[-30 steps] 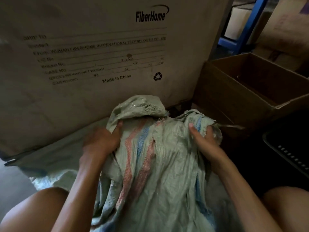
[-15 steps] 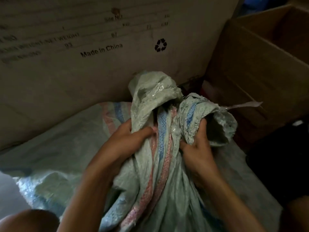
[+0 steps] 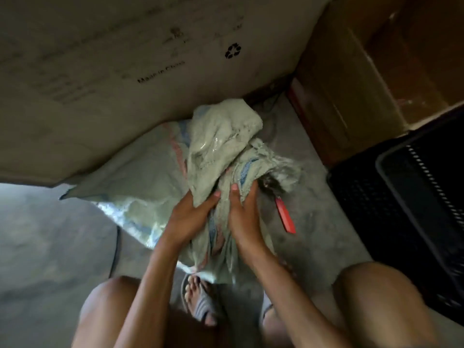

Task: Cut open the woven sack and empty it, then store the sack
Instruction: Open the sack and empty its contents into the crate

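Note:
A crumpled pale green woven sack [image 3: 221, 136] with red and blue stripes is bunched up between my hands, above the floor. My left hand [image 3: 190, 217] grips its left side, thumb on top of the folds. My right hand [image 3: 244, 214] grips the right side, close beside the left. Another flattened sack [image 3: 135, 182] lies on the floor under it, against the big carton. A red, flat cutter-like thing [image 3: 285, 216] lies on the floor just right of my right hand.
A large printed carton [image 3: 125, 59] stands right behind the sacks. An open brown cardboard box [image 3: 364, 71] is at the right, with a black plastic crate [image 3: 414, 197] in front of it. My knees and sandalled foot [image 3: 200, 302] are below, on the concrete floor [image 3: 50, 247].
My hands have drawn closer together and lower, bunching the sack tighter. The view has tilted down, so the floor, my foot and the red thing now show.

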Motion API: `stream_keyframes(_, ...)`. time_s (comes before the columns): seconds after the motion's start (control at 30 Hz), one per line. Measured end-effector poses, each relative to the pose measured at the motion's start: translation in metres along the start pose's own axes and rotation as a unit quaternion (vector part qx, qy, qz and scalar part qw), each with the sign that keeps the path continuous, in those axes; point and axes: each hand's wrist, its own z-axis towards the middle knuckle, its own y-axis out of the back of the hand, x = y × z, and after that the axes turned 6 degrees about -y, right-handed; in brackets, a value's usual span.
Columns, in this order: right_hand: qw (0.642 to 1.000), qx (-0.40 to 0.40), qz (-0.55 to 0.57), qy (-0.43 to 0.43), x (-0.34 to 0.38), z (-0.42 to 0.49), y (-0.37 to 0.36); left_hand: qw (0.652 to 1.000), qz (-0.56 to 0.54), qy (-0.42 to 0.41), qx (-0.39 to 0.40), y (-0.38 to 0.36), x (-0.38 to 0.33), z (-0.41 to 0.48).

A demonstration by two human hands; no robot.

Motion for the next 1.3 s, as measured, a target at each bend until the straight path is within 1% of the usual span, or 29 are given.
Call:
stream_keyframes(0.07, 0.999, 0.038, 0.018, -0.03, 0.005, -0.063, 0.009, 1.0, 0.019, 0.018, -0.002, 0.015, -0.004, -0.06)
stream_keyframes(0.13, 0.998, 0.039, 0.003, -0.055, 0.021, -0.14, 0.023, 0.998, 0.066, 0.009, -0.018, 0.032, -0.018, -0.133)
stream_keyframes(0.2, 0.998, 0.023, 0.006, -0.051, 0.063, -0.214, 0.033, 0.994, 0.102, -0.016, -0.032, 0.053, -0.05, -0.198)
stream_keyframes(0.27, 1.0, 0.009, -0.002, -0.029, 0.119, -0.263, 0.034, 0.994, 0.08, -0.048, -0.051, 0.082, -0.098, -0.242)
stream_keyframes(0.37, 0.998, -0.003, -0.05, 0.028, 0.209, -0.303, 0.036, 0.989, 0.04, -0.126, -0.059, 0.123, -0.185, -0.272)
stream_keyframes(0.47, 0.998, -0.021, 0.003, 0.064, 0.278, -0.328, 0.049, 0.979, 0.03, -0.202, -0.024, 0.143, -0.263, -0.285)
stream_keyframes(0.5, 0.996, -0.027, 0.017, 0.085, 0.291, -0.337, 0.058, 0.972, 0.021, -0.235, -0.015, 0.145, -0.282, -0.292)
stream_keyframes(0.57, 0.993, -0.022, 0.043, 0.108, 0.309, -0.36, 0.079, 0.964, 0.02, -0.264, 0.024, 0.14, -0.306, -0.31)
stream_keyframes(0.63, 0.992, -0.027, 0.059, 0.105, 0.305, -0.386, 0.105, 0.958, 0.009, -0.279, 0.058, 0.127, -0.318, -0.336)
stream_keyframes(0.73, 0.993, -0.041, 0.049, 0.096, 0.286, -0.417, 0.149, 0.957, -0.01, -0.268, 0.106, 0.093, -0.318, -0.374)
stream_keyframes(0.83, 0.993, -0.094, 0.012, 0.073, 0.251, -0.431, 0.196, 0.964, -0.044, -0.215, 0.151, 0.045, -0.308, -0.398)
stream_keyframes(0.93, 0.989, -0.141, -0.031, 0.032, 0.221, -0.434, 0.242, 0.968, -0.043, -0.164, 0.184, -0.009, -0.298, -0.406)
stream_keyframes(1.1, 0.989, -0.149, -0.008, 0.001, 0.173, -0.421, 0.323, 0.973, -0.052, -0.079, 0.212, -0.11, -0.279, -0.411)
stream_keyframes(1.17, 0.989, -0.144, 0.002, 0.005, 0.155, -0.404, 0.356, 0.977, -0.054, -0.054, 0.201, -0.153, -0.275, -0.408)
stream_keyframes(1.23, 0.991, -0.135, 0.001, 0.013, 0.138, -0.381, 0.391, 0.981, -0.04, -0.056, 0.182, -0.198, -0.272, -0.396)
stream_keyframes(1.3, 0.993, -0.119, -0.015, 0.019, 0.127, -0.355, 0.424, 0.982, 0.006, -0.081, 0.171, -0.244, -0.276, -0.38)
